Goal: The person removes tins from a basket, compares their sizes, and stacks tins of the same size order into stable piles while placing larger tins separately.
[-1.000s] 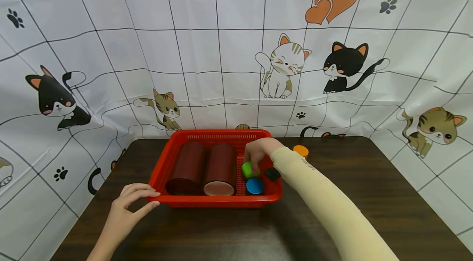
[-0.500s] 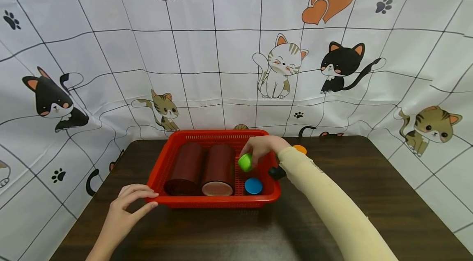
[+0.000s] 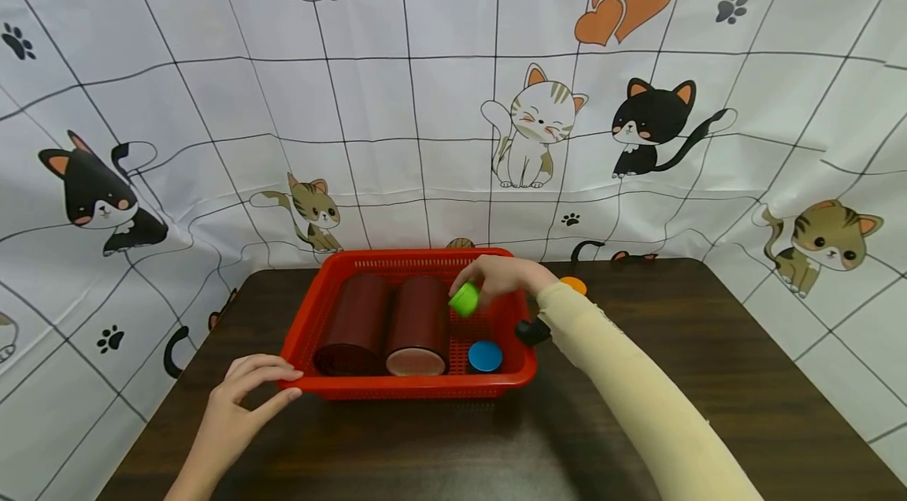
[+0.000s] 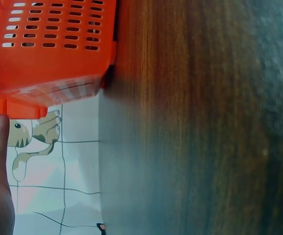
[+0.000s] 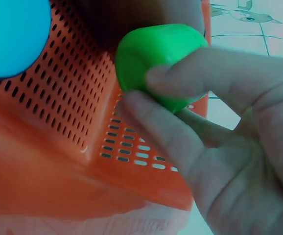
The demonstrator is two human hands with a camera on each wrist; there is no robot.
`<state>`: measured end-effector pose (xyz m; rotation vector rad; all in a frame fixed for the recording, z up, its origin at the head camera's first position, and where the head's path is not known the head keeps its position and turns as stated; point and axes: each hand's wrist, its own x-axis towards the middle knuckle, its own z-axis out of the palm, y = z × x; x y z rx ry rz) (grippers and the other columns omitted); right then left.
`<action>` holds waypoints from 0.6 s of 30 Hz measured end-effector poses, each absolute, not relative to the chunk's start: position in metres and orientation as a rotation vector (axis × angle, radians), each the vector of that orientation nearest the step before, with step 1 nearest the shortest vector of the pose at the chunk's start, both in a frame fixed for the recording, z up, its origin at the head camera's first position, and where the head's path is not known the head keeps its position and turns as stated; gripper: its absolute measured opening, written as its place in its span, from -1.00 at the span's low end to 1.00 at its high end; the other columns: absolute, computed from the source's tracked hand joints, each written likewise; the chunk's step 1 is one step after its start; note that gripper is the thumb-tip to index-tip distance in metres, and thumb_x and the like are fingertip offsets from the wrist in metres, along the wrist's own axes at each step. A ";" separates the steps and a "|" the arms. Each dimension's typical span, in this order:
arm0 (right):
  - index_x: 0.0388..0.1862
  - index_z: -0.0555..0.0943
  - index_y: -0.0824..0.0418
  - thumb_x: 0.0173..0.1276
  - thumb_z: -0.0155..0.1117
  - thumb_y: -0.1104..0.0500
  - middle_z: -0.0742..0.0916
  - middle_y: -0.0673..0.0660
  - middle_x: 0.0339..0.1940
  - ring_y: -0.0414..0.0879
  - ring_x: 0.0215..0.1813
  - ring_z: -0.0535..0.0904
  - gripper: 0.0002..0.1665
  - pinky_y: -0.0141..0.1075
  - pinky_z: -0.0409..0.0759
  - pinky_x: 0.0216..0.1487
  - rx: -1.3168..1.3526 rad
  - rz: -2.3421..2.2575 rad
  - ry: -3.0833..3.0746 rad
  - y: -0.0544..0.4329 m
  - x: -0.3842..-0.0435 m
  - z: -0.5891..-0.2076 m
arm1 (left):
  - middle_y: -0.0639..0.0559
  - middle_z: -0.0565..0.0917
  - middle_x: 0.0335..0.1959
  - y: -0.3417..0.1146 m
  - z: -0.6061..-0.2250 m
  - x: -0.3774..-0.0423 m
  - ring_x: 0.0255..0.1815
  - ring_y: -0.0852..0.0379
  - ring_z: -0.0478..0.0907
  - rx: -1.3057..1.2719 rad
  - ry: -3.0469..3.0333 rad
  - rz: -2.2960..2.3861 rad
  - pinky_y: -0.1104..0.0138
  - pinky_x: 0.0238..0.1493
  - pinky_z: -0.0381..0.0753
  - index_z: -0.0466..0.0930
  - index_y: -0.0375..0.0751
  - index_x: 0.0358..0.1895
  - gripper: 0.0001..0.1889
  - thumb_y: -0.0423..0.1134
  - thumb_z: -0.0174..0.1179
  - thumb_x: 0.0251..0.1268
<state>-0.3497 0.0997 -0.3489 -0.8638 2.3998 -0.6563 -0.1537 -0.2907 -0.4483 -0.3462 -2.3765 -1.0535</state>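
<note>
My left hand (image 3: 244, 398) holds the front left corner of a red plastic basket (image 3: 418, 387); fingertips lie on the rim, with the thumb at the front side. In the left wrist view, a fingertip meets the underside of the basket's rim (image 4: 24, 108). My right hand (image 3: 496, 278) pinches a small, bright green, rounded cup-like piece (image 3: 464, 300) between thumb and fingers, above the basket's right half. In the right wrist view, the fingers press on the side of the green piece (image 5: 146, 54). Below it, a round blue piece (image 3: 485, 357) rests on the basket floor.
Two dark brown cylinders lie side by side in the basket: the left roll (image 3: 356, 320) and the right cylinder (image 3: 420, 316), which has a pale end. An orange round piece (image 3: 574, 285) sits on the wooden table (image 3: 673, 343) behind the right wrist. A cat-print sheet (image 3: 439, 99) hangs behind.
My right hand has lifted the green piece from beside the blue one, moving up and slightly left, and tilted it. My left hand has stayed at the basket corner.
</note>
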 end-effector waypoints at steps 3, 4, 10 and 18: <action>0.10 0.68 -0.03 0.21 0.38 0.31 0.69 0.05 0.05 -0.04 0.04 0.49 -0.52 -0.29 0.60 -0.06 -0.888 -0.692 2.382 0.101 -0.349 -0.347 | 0.12 0.68 -0.12 -0.291 -0.448 -0.154 0.04 0.42 0.35 -0.349 -2.370 -1.048 0.63 0.05 0.27 0.77 0.01 -0.19 -0.68 -0.39 0.52 -0.06; 0.09 0.69 -0.02 0.22 0.39 0.28 0.69 0.05 0.04 -0.04 0.04 0.50 -0.55 -0.28 0.60 -0.05 -0.885 -0.710 2.376 0.101 -0.348 -0.347 | 0.13 0.68 -0.12 -0.291 -0.448 -0.154 0.04 0.42 0.35 -0.348 -2.370 -1.046 0.63 0.05 0.27 0.77 0.01 -0.19 -0.68 -0.39 0.52 -0.06; 0.10 0.68 0.03 0.27 0.39 0.26 0.66 0.08 0.10 -0.05 0.04 0.53 -0.59 -0.30 0.61 -0.02 -0.923 -0.844 2.413 0.107 -0.347 -0.345 | 0.12 0.68 -0.12 -0.290 -0.448 -0.154 0.05 0.42 0.35 -0.354 -2.369 -1.037 0.64 0.05 0.27 0.77 0.00 -0.18 -0.68 -0.39 0.53 -0.06; 0.36 0.50 0.08 0.31 0.34 0.29 0.60 0.21 0.26 0.16 0.19 0.60 -0.38 -0.22 0.63 0.04 -0.979 -1.087 2.459 0.121 -0.349 -0.334 | 0.13 0.68 -0.11 -0.290 -0.449 -0.154 0.05 0.42 0.34 -0.338 -2.383 -1.047 0.63 0.06 0.27 0.77 0.01 -0.18 -0.69 -0.38 0.52 -0.05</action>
